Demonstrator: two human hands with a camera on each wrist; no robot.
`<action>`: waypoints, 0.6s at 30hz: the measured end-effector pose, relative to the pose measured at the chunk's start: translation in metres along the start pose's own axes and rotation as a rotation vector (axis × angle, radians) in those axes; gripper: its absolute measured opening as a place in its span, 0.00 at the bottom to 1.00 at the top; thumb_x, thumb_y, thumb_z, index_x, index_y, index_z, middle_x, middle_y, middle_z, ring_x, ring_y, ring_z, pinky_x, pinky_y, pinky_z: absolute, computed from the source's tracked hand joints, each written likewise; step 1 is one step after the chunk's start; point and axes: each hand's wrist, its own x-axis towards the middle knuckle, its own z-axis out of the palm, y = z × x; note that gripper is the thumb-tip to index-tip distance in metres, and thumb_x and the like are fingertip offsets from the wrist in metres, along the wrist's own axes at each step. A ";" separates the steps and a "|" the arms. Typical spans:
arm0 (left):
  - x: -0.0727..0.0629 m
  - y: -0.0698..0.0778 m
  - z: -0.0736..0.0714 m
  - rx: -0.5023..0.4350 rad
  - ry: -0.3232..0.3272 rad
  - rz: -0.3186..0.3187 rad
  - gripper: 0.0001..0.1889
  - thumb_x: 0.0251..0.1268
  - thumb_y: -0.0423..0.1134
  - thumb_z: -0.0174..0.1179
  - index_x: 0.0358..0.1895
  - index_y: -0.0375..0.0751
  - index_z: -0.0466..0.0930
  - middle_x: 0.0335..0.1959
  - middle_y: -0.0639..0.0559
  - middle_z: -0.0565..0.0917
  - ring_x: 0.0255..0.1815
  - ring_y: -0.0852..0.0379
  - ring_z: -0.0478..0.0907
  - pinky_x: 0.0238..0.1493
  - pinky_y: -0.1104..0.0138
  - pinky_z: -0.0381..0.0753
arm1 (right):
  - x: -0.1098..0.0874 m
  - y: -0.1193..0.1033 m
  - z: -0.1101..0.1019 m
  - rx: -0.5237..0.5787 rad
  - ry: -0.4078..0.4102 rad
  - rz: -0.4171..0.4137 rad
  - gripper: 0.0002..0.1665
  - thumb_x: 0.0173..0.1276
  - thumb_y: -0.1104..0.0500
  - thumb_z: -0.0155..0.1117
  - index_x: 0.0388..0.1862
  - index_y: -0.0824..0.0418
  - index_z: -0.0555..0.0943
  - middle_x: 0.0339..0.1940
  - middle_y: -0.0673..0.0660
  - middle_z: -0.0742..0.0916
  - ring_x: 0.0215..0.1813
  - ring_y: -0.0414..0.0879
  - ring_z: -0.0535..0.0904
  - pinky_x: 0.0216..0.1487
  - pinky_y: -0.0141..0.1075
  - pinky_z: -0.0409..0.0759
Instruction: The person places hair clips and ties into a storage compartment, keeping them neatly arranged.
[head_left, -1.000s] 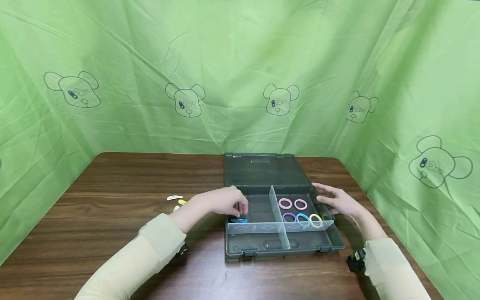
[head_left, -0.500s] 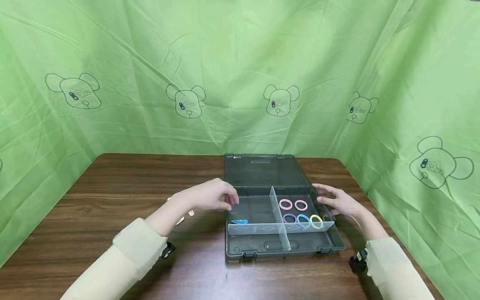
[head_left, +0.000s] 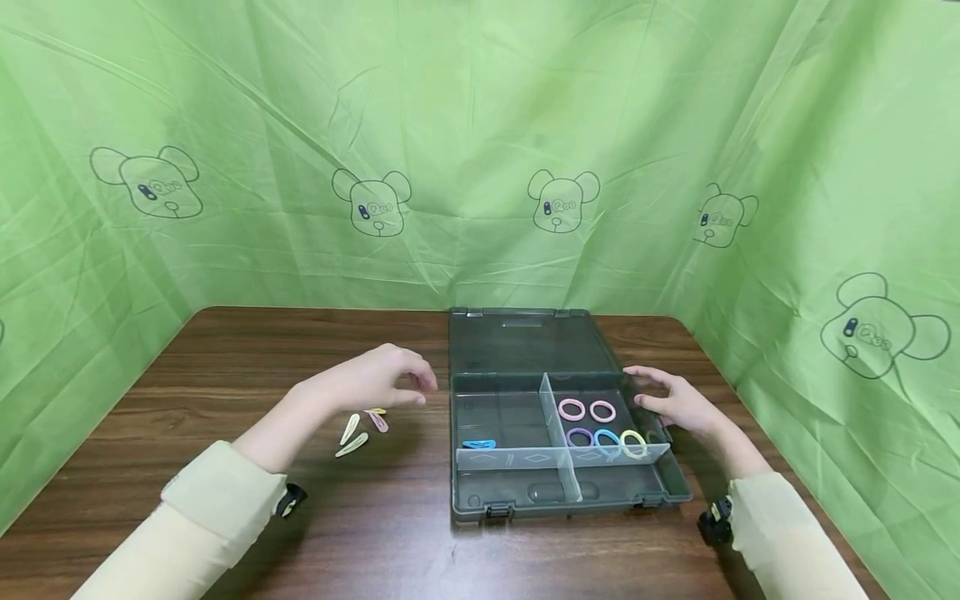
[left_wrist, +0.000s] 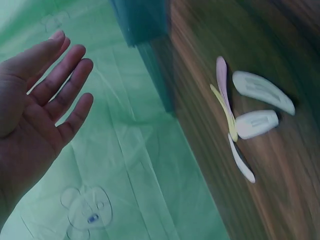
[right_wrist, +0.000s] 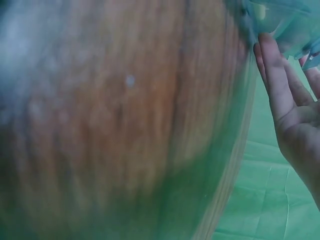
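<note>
Above the counter [head_left: 225, 358], near some hair clips [head_left: 351, 445], the left hand [head_left: 371, 382] hangs with loose fingers [left_wrist: 60, 73]; the right hand [head_left: 681, 408] rests relaxed fingers against the divided box [head_left: 504, 415].

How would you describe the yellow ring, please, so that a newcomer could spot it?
On the table, find the open grey box. In its far right compartment, the yellow ring ends the near row, right of the blue ring; no other ring there is yellow.

Left grip [head_left: 371, 382] raised, fingers [left_wrist: 70, 90] slightly bent; right grip [head_left: 678, 406] with fingers nearly straight
</note>
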 end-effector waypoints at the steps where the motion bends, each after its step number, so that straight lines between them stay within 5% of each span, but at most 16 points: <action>1: -0.002 -0.003 -0.002 0.003 0.014 -0.004 0.07 0.57 0.35 0.65 0.39 0.46 0.83 0.37 0.58 0.84 0.40 0.62 0.81 0.46 0.64 0.79 | 0.000 0.000 0.000 -0.004 0.001 -0.011 0.32 0.68 0.64 0.58 0.69 0.62 0.61 0.60 0.74 0.71 0.40 0.49 0.84 0.34 0.47 0.83; 8: -0.017 -0.024 -0.012 0.032 0.110 -0.053 0.10 0.56 0.34 0.66 0.41 0.45 0.82 0.39 0.54 0.85 0.42 0.58 0.81 0.48 0.59 0.79 | 0.003 0.000 0.000 -0.065 0.009 -0.022 0.30 0.67 0.64 0.58 0.68 0.61 0.63 0.59 0.73 0.73 0.40 0.45 0.83 0.31 0.43 0.83; 18: -0.042 -0.070 -0.007 -0.029 0.193 -0.242 0.12 0.55 0.35 0.66 0.43 0.43 0.82 0.39 0.53 0.85 0.43 0.55 0.81 0.49 0.55 0.77 | 0.002 -0.005 0.001 -0.151 0.023 -0.053 0.29 0.66 0.64 0.59 0.66 0.61 0.65 0.55 0.71 0.77 0.33 0.42 0.81 0.26 0.36 0.79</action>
